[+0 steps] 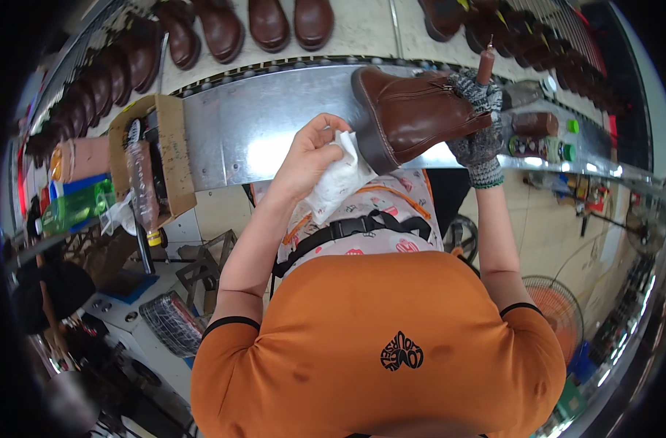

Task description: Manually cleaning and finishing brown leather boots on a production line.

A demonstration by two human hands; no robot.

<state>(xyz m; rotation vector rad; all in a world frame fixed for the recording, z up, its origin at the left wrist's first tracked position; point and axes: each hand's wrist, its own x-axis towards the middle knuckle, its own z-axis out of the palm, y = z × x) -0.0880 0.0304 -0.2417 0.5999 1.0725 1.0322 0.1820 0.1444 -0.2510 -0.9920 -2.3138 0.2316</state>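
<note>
A brown leather ankle boot (420, 109) is held above the metal-topped bench, lying on its side with its dark sole toward my left. My right hand (477, 150), in a grey knitted glove, is closed around the boot's shaft at the opening; part of its fingers is hidden behind the leather. A slim brown tool with a thin pointed tip (485, 64) sticks up from that glove. Close to the sole, my bare left hand (312, 155) pinches a white cloth (339, 182), which hangs down toward my lap.
Rows of brown boots (220, 33) stand on a pale conveyor (362, 36) beyond the metal bench (231, 139). Left, a cardboard box (176, 157) holds bottles and a brush. At right lie small bottles with green caps (537, 148). An orange fan (556, 310) stands below.
</note>
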